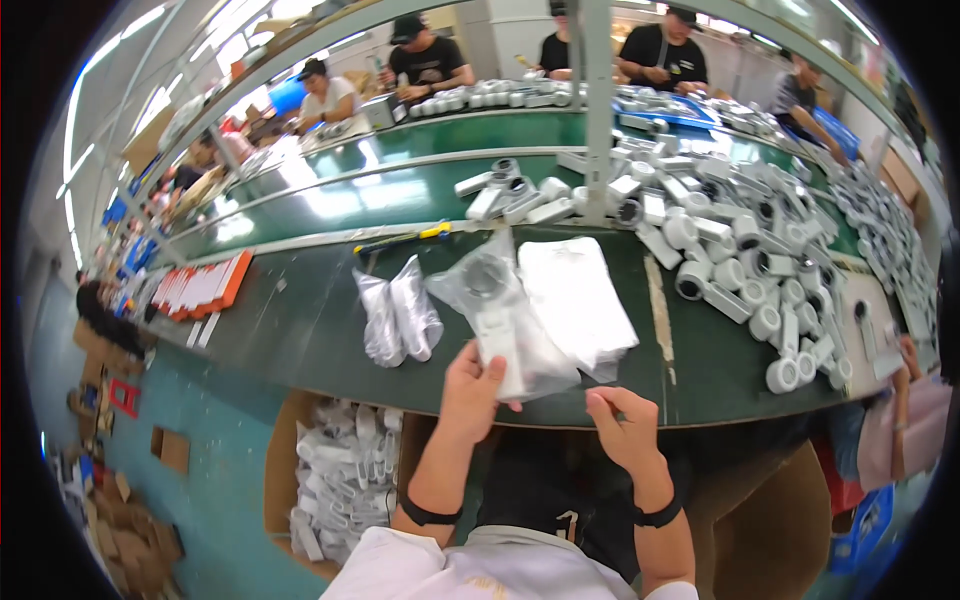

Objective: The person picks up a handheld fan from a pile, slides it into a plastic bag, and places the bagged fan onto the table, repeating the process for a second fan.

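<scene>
My left hand [468, 393] is closed around the lower end of a clear plastic bag [535, 370]. Inside that bag lies a pale grey device [497, 340] with a long handle and a round ring-shaped head at its far end. To the right of it, my right hand [627, 428] has its fingers curled and thumb pressed in; whether anything thin is pinched there I cannot make out. Just beyond rests a stack of flat white bags [575, 295]. Left of the held bag lie two wrapped devices [400, 315] side by side.
A yellow-and-black tool [405, 238] lies along the bench's far edge. Loose grey devices [740, 250] heap up at the right. An orange-edged tray [205, 285] sits far left. Below stands a carton [283, 470] of bagged devices. A metal post [597, 120] rises behind the bench; co-workers sit beyond.
</scene>
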The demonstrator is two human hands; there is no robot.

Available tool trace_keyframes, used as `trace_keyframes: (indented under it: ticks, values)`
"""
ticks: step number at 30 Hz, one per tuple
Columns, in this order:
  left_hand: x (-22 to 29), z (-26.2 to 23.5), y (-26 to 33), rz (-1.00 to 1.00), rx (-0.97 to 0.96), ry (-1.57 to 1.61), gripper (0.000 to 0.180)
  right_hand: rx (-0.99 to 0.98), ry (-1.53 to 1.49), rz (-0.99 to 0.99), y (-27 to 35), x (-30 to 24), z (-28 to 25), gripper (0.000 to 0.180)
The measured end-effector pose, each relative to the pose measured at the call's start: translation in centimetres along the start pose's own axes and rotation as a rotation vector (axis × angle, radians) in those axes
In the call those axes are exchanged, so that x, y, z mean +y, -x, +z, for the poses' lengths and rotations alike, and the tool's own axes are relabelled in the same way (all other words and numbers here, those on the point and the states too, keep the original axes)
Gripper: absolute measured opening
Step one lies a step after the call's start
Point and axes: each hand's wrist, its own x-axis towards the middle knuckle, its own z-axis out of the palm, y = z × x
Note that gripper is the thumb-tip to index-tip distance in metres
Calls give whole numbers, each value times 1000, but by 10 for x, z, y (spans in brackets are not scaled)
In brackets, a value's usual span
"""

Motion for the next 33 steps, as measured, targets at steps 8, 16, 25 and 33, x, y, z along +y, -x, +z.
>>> trace_keyframes:
  ticks: [8,16,25,33]
  values:
    - [76,-159,29,313,815,-954,42,-3,-286,465,-1,62,-22,17]
    - [39,-236,-11,197,1077,-1333,53,109,-176,470,5,72,-21,19]
    - [43,-190,-29,517,1005,-1686,49,179,-157,453,9,73,-19,17]
    - [-19,-73,-7,412,306,-903,10,255,-290,477,2,59,-35,16]
